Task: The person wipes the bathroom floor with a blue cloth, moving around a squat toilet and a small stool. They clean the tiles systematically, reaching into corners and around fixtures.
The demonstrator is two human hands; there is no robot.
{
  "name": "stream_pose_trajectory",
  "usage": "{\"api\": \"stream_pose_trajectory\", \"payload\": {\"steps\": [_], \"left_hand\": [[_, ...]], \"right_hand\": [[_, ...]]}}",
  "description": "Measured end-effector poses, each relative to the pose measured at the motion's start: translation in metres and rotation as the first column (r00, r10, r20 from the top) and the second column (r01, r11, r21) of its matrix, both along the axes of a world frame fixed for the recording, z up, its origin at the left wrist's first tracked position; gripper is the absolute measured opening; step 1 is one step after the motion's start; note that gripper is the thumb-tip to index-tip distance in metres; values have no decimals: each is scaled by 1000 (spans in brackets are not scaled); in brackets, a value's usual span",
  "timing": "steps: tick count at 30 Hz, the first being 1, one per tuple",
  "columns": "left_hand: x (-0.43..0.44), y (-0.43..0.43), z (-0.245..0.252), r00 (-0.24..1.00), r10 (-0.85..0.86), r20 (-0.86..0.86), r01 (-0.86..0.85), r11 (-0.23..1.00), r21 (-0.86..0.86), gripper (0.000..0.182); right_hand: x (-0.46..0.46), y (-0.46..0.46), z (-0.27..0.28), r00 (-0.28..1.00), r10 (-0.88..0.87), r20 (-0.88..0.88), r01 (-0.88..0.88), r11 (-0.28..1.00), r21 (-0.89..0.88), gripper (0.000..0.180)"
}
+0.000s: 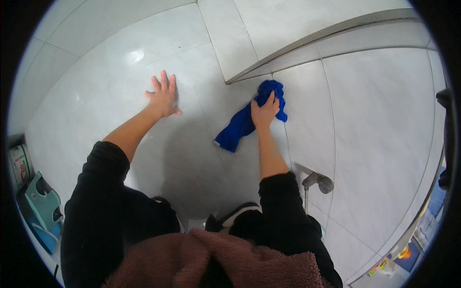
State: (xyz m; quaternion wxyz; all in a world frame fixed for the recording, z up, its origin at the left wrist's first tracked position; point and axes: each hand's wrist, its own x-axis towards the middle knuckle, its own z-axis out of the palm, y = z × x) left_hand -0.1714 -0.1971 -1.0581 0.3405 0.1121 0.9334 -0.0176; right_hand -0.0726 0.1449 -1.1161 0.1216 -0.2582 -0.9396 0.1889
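Note:
My right hand (pixel 265 112) presses on a crumpled blue cloth (pixel 237 126), thumb and fingers spread over its upper part. The cloth's long end trails down to the left, with a small white tag at its tip. Under it lies a pale grey tiled surface (pixel 201 158), close to a tiled corner edge. To the left, my left hand (pixel 162 97) rests palm down on the same tile with its fingers apart. Nothing is held in it.
A grey strip (pixel 324 34) runs from the corner to the upper right. A metal wall fitting (pixel 318 181) juts out near my right forearm. Left are a teal plastic item (pixel 42 201) and a printed package (pixel 20 163). My shoes (pixel 239 214) are below.

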Motion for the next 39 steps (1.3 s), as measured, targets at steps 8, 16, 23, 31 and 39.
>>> {"api": "stream_pose_trajectory", "payload": {"steps": [8,16,23,31,39], "left_hand": [[5,-1,-3,998,37,-54,-37,999,13,139],[-1,4,5,999,51,-3,-51,999,-7,138],[0,-2,-13,998,18,-65,-21,999,-47,135],[0,-12,-17,998,-31,-55,29,999,-35,135],[0,-14,-9,999,-29,-43,29,1000,-6,134]], "right_hand": [[-63,23,15,994,16,105,-11,999,-52,50],[18,-111,29,803,575,158,-549,816,-179,36],[43,-197,37,677,732,77,-447,492,-747,31],[134,37,130,774,509,376,64,528,-847,76],[253,17,58,684,145,715,-57,988,-146,80]]}}
